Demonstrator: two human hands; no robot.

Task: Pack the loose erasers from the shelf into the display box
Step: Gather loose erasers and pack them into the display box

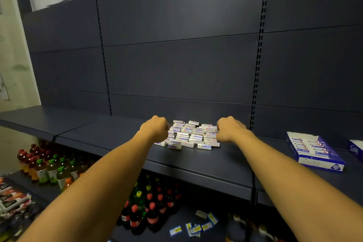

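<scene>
From the head camera we see a heap of loose erasers [191, 135], white with blue and red sleeves, lying on a dark blue shelf [117, 135] in front of a bare back panel. Our left hand [156, 128] sits at the left edge of the heap and our right hand [229, 129] at its right edge, both with fingers curled in toward the erasers; we cannot tell whether either hand actually grips any, since the fingertips are hidden behind the knuckles. The display box [316, 153], blue and white, open-topped and already holding a row of erasers, stands on the same shelf well to the right of the heap, with a second blue-and-white carton [356, 148] just beyond it at the frame edge. Below and left of the heap, bottled drinks [53, 169] crowd a lower shelf; below the heap, small yellow-and-blue cards [194, 229] lie scattered.
</scene>
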